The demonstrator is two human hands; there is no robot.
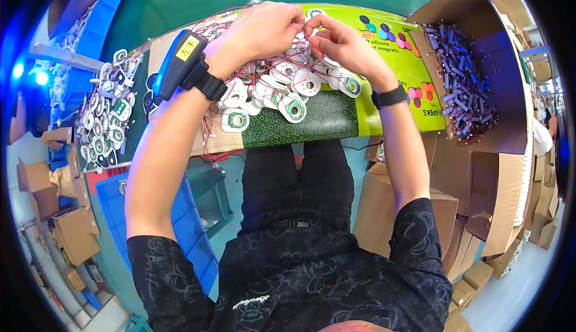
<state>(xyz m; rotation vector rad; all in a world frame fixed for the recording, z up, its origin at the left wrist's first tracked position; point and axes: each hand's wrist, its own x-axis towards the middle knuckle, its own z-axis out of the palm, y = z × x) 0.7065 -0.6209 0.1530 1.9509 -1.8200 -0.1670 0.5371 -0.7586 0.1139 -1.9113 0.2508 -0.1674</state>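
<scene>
My left hand (264,29) and my right hand (339,41) meet fingertip to fingertip over a heap of white round coil parts with red wires (282,89). Both pinch a thin red wire (305,27) between thumbs and forefingers. The heap lies on a green patterned mat (300,129) at the bench's near edge. A dark device with a yellow label (180,62) is strapped to my left wrist, and a black band (389,98) circles my right wrist.
A second pile of coil parts (107,116) lies left on the bench. An open cardboard box of dark small parts (462,80) stands right. A yellow-green printed sheet (396,50) lies behind my hands. Blue crates (186,224) and cardboard boxes (384,212) crowd the floor.
</scene>
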